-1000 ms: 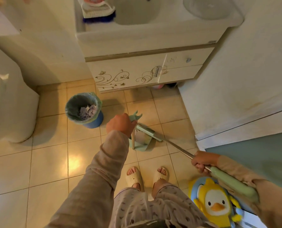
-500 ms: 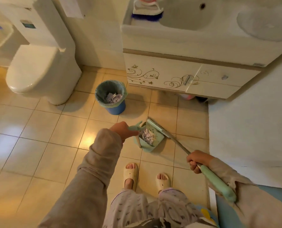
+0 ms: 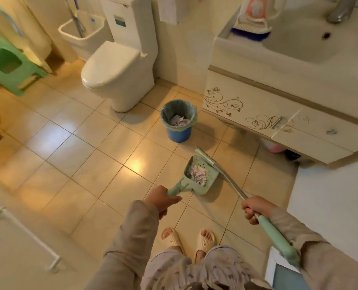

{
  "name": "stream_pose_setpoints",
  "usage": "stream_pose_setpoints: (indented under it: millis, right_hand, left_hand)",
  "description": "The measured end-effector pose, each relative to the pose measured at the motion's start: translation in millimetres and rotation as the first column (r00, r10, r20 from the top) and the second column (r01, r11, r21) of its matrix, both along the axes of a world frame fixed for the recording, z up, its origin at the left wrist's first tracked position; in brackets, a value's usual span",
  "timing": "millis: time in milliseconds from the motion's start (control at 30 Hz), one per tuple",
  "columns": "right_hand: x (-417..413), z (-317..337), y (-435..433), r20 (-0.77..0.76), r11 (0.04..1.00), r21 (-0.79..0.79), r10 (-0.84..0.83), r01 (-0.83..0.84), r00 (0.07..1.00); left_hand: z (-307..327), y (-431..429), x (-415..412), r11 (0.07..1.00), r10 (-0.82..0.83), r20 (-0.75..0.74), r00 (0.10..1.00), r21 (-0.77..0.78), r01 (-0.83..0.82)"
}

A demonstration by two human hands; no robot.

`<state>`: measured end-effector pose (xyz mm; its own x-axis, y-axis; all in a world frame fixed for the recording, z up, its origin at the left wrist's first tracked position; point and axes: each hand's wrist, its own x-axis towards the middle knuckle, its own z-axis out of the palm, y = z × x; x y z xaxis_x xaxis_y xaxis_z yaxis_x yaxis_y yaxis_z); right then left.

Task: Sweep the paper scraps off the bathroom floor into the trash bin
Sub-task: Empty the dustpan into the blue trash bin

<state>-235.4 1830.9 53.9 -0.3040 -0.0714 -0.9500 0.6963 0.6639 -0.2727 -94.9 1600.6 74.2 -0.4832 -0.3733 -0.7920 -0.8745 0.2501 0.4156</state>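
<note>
Head view: left hand (image 3: 162, 199) gripped the mint-green plastic dustpan (image 3: 199, 176) of paper scraps (image 3: 198, 174); right hand (image 3: 255, 208) clenched the broom handle (image 3: 232, 183). Carrying it level to the blue lined bin (image 3: 179, 120) would probably avoid spills.

Your pale green dustpan (image 3: 202, 176) sits just right of the frame's centre, tilted, its short handle pointing lower left. A heap of pale lilac-white paper scraps (image 3: 198, 174) lies in its tray. Touching the pan's far edge is the broom (image 3: 220, 171), a thin metal shaft running diagonally to the lower right, ending in a mint green grip. Above the pan, near centre, stands the blue trash bin (image 3: 178, 120), upright, lined with a greenish bag, with more scraps inside. The tiled floor (image 3: 69, 164) is beige and glossy.
</note>
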Motion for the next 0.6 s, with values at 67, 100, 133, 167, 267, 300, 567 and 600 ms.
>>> stream_pose_setpoints:
  millis: [67, 100, 133, 167, 267, 300, 567, 600]
  right_hand:
    - [6, -1, -9, -0.014, 1.0, -0.011, -0.003, 0.003, 1.0]
    - [8, 0, -13, -0.022, 1.0, -0.019, -0.007, 0.006, 1.0]
    - [8, 0, -17, -0.03, 1.0, -0.028, -0.011, 0.01, 0.999]
    - [8, 1, -23, -0.035, 0.999, -0.038, -0.012, 0.011, 0.999]
    - [11, 2, -43, -0.069, 0.998, -0.059, -0.003, -0.001, 0.998]
    - [8, 3, -46, -0.077, 0.999, -0.052, 0.005, -0.009, 0.997]
    - [29, 0, -99, -0.102, 0.989, 0.019, 0.147, -0.146, 0.984]
    - [30, 0, -105, -0.077, 0.989, 0.008, 0.15, -0.15, 0.986]
  left_hand:
    - [-3, -7, 7, 0.996, 0.086, -0.041, 0.995, -0.025, -0.087]
    - [-4, -11, 11, 0.993, 0.106, -0.072, 0.992, -0.052, -0.11]
    - [-5, -16, 15, 0.988, 0.117, -0.099, 0.988, -0.093, -0.126]
    - [-6, -22, 21, 0.98, 0.131, -0.127, 0.983, -0.134, -0.148]
    - [-7, -42, 43, 0.959, 0.141, -0.172, 0.975, -0.221, -0.178]
    - [-7, -45, 44, 0.955, 0.14, -0.176, 0.974, -0.235, -0.18]
    - [-8, -65, 85, 0.883, 0.345, -0.257, 0.903, -0.236, -0.405]
    - [-7, -67, 88, 0.865, 0.38, -0.275, 0.883, -0.232, -0.445]
